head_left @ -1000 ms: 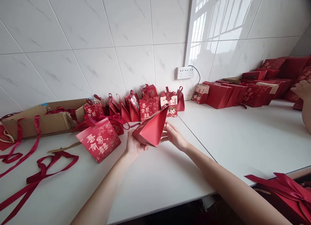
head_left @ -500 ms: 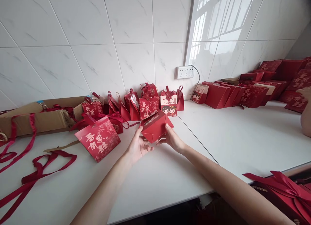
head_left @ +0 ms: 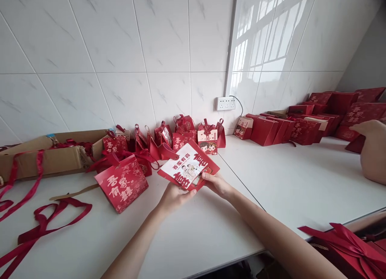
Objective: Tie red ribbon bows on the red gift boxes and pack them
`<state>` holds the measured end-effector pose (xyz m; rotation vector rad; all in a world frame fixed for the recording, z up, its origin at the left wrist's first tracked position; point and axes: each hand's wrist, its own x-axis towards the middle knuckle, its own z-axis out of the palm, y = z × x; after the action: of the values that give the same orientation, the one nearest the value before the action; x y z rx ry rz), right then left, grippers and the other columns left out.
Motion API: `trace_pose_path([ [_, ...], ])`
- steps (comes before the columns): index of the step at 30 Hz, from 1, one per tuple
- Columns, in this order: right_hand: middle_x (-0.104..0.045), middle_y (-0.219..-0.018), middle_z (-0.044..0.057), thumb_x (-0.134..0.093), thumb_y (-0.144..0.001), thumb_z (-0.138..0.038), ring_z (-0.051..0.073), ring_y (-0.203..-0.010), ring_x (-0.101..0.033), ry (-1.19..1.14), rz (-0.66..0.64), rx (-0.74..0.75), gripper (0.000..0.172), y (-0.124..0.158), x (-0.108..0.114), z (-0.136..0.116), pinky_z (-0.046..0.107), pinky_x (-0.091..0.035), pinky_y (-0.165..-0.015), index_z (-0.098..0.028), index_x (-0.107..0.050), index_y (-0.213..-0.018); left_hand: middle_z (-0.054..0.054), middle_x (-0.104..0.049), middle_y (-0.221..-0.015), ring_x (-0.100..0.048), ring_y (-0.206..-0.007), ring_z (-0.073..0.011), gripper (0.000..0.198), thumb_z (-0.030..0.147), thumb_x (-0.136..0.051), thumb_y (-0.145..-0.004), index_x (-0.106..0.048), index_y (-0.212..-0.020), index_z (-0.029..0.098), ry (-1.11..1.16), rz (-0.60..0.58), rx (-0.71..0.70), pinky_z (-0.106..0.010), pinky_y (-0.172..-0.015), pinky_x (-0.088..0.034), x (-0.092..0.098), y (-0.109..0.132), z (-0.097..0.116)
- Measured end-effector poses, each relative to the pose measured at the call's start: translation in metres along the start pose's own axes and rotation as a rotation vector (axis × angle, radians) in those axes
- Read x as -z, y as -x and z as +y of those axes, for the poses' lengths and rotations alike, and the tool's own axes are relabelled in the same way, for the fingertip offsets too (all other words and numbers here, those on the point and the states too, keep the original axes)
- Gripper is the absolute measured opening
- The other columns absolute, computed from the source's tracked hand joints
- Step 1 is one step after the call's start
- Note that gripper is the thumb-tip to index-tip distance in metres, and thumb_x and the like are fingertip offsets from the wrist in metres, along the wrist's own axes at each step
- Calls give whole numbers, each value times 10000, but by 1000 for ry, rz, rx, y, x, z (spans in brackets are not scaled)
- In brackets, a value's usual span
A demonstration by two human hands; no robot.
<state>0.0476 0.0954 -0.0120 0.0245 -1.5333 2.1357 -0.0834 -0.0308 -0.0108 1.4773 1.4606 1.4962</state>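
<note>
Between my two hands, above the white table, a red gift box (head_left: 211,165) is held tilted, its face with a white printed card (head_left: 186,165) turned up toward me. A red ribbon loop (head_left: 167,151) sticks out from its upper left. My left hand (head_left: 176,196) grips the lower edge from beneath, thumb along the near side. My right hand (head_left: 218,184) pinches the right corner, thumb on the front; its other fingers are partly hidden behind. Just left, another red gift box (head_left: 125,184) with white lettering stands on the table.
Several small gift boxes (head_left: 183,139) line the tiled wall. An open cardboard box (head_left: 60,156) with ribbons sits at left, near loose red ribbon (head_left: 57,218). More red boxes (head_left: 265,130) fill the back right, where another person's hand (head_left: 375,150) shows. A ribboned red bag (head_left: 346,247) is at lower right.
My hands have turned the gift box, so its card-printed face shows instead of its plain red underside. The view has tilted up slightly. At right, the other person's hand reaches further into view.
</note>
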Motion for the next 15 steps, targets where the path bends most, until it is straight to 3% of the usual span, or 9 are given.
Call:
trace_pose_path([
  [4,-632,-1210,93,-712,-776,-422,265,-994,-652,35,40,-30,587,10,-4,-4,455,-553,-832,-276,-471,-1291,-115,-694,-1094,-633,-1020,-310,383,319,-721,-714,-660,-1065,179,25,-42,51,-420,-865,-516,-1,2,9],
  [9,-639,-1186,99,-714,-759,-456,264,-994,-652,37,64,-121,509,37,-5,-17,461,-544,-857,-260,-534,-1192,-96,-711,-1004,-644,-882,-270,367,308,-794,-633,-684,-965,197,-41,-92,78,-362,-808,-503,-6,5,17],
  [12,-669,-1109,100,-739,-702,-496,264,-970,-660,39,144,-191,519,68,2,-40,454,-547,-843,-238,-566,-1117,-81,-714,-952,-647,-740,-220,334,342,-785,-638,-691,-926,202,-86,-118,128,-313,-722,-496,-3,4,12],
  [15,-703,-960,79,-736,-674,-466,257,-881,-680,110,370,-206,460,116,12,-84,433,-557,-786,-222,-597,-1038,-43,-694,-734,-629,-640,-188,245,388,-740,-672,-693,-814,194,-140,-7,195,-244,-622,-458,-1,0,3],
])
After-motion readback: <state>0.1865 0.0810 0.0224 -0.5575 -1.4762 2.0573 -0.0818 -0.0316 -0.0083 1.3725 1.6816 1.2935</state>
